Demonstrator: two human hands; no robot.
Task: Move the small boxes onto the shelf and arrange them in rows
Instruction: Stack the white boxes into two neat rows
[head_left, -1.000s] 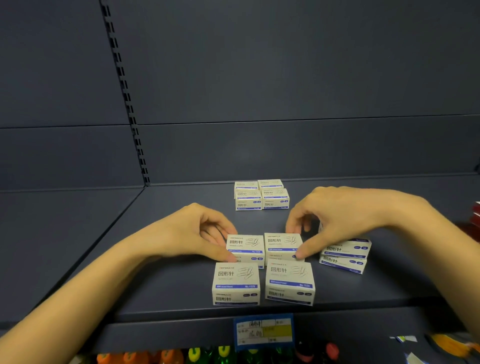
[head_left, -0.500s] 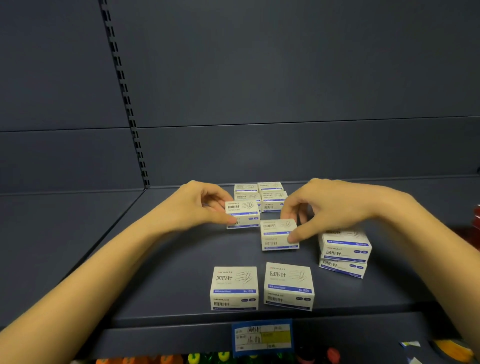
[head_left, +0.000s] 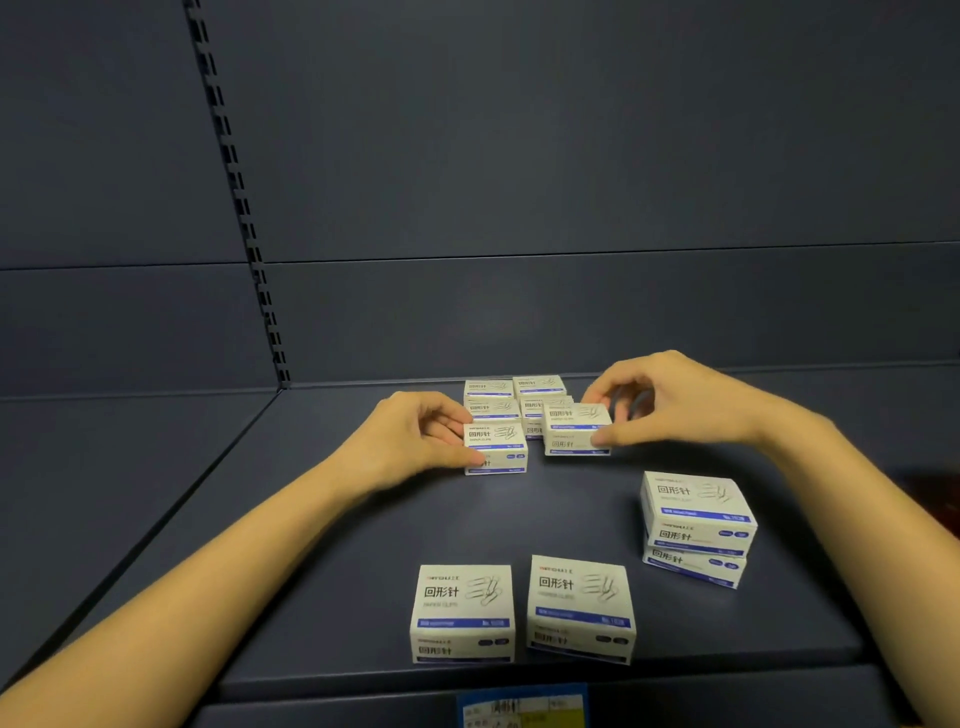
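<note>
Small white boxes with blue stripes lie on a dark shelf (head_left: 363, 597). My left hand (head_left: 415, 441) grips one box (head_left: 496, 449) by its left end, set on the shelf just in front of the back group (head_left: 514, 397). My right hand (head_left: 670, 402) pinches a second box (head_left: 576, 428) by its right end, slightly raised and right beside the back group. Two boxes (head_left: 522, 613) stand side by side near the front edge. A stack of two boxes (head_left: 696, 527) sits at the right.
The shelf's back wall (head_left: 571, 312) rises right behind the back group. A slotted upright (head_left: 244, 223) runs up at the left. A blue and yellow price tag (head_left: 522, 706) hangs on the front edge. Another shelf board (head_left: 104, 467) lies to the left.
Both hands lifted a box each from the middle of the shelf and carried them back towards the group by the wall. The left box now sits low in front of that group.
</note>
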